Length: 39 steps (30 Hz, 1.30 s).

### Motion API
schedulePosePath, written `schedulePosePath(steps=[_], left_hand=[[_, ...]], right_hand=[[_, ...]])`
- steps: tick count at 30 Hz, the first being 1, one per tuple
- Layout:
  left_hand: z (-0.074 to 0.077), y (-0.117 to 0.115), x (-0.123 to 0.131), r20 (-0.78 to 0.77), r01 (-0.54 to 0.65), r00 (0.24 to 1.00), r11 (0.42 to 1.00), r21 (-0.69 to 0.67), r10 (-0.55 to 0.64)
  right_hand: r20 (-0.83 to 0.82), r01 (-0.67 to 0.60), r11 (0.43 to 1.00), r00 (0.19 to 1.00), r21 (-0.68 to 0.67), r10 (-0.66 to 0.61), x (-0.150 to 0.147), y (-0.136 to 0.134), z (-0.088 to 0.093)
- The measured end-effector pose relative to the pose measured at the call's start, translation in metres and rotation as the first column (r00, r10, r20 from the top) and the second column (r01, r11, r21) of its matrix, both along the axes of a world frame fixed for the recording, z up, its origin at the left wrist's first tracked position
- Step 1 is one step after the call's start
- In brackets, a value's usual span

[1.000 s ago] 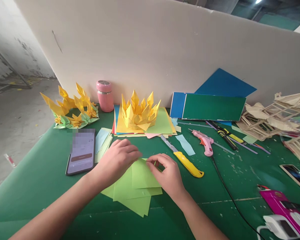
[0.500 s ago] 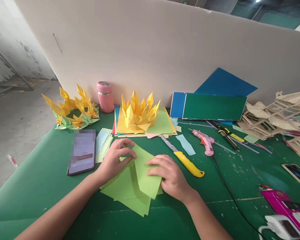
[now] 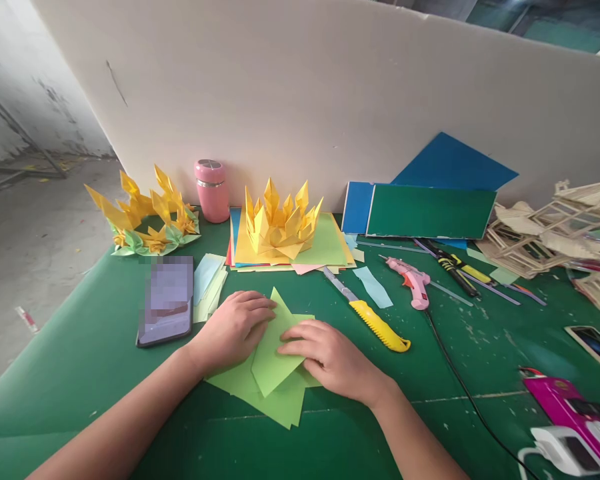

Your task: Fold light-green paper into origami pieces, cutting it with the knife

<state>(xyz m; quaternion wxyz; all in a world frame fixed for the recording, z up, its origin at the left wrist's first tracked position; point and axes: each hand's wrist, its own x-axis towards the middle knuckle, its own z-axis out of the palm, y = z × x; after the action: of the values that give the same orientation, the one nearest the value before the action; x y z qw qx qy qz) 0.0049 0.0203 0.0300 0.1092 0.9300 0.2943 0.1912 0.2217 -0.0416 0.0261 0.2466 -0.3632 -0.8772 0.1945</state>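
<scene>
Nearest the camera, the person's two bare forearms reach in from the bottom edge over the green table (image 3: pixel 80 373). The left hand (image 3: pixel 235 328) lies palm-down with its fingers spread flat on a light green sheet (image 3: pixel 273 353) that is turned to a diamond, one corner pointing away from the person. The right hand (image 3: pixel 330 357) presses on the same sheet from the other side, fingers stretched out and flat rather than curled; neither hand grips anything. This sheet rests on top of a small stack of light green paper (image 3: pixel 280 403) in the middle of the table, just in front of the person. Left of the left hand lies a phone (image 3: pixel 166 308), with a few pale paper slips (image 3: pixel 207 283) beside it. Right of the right hand a yellow utility knife (image 3: pixel 375 321) lies at a slant, and beyond it a pink glue gun (image 3: pixel 411 283) with its black cord. At the near right edge sits a magenta device (image 3: pixel 573 417). Farther back stand a yellow folded paper crown (image 3: pixel 280 223) on coloured sheets, a pink tumbler (image 3: pixel 211 190), yellow paper flowers (image 3: pixel 140 217), and blue and green boards (image 3: pixel 427 203) leaning against the white partition (image 3: pixel 305 93).
</scene>
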Motion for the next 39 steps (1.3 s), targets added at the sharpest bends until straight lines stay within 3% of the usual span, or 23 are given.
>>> schedulePosePath(steps=[5, 12, 22, 25, 30, 33, 39], left_hand=[[0.005, -0.006, -0.002, -0.060, 0.009, 0.998, 0.994, -0.109, -0.016], [0.003, -0.001, -0.006, -0.077, 0.033, 0.996, 0.985, -0.171, -0.047], [-0.001, 0.005, -0.004, 0.090, 0.160, 0.986, 0.945, -0.286, -0.139], [0.000, 0.008, -0.005, 0.119, 0.104, 0.990, 0.941, -0.321, -0.069], [0.007, 0.009, -0.005, 0.093, -0.058, 0.989, 0.884, -0.464, 0.114], [0.005, 0.006, -0.003, 0.058, -0.083, 0.991, 0.894, -0.440, 0.120], [-0.004, 0.001, 0.002, 0.059, 0.005, 0.998, 0.927, -0.376, 0.019]], right_hand=[[-0.049, 0.077, 0.997, 0.996, -0.015, -0.078, 0.008, 0.004, -0.002], [-0.160, 0.007, 1.000, 0.987, -0.027, -0.011, 0.005, 0.005, -0.007], [-0.117, 0.240, 0.933, 0.953, -0.269, -0.279, 0.003, 0.009, -0.004], [-0.078, 0.337, 0.907, 0.927, -0.252, -0.367, -0.002, 0.013, -0.008], [-0.085, 0.423, 0.871, 0.886, -0.252, -0.455, -0.006, 0.019, -0.014], [-0.076, 0.441, 0.863, 0.879, -0.249, -0.471, -0.007, 0.021, -0.016], [-0.063, 0.458, 0.867, 0.876, -0.195, -0.478, -0.010, 0.020, -0.015]])
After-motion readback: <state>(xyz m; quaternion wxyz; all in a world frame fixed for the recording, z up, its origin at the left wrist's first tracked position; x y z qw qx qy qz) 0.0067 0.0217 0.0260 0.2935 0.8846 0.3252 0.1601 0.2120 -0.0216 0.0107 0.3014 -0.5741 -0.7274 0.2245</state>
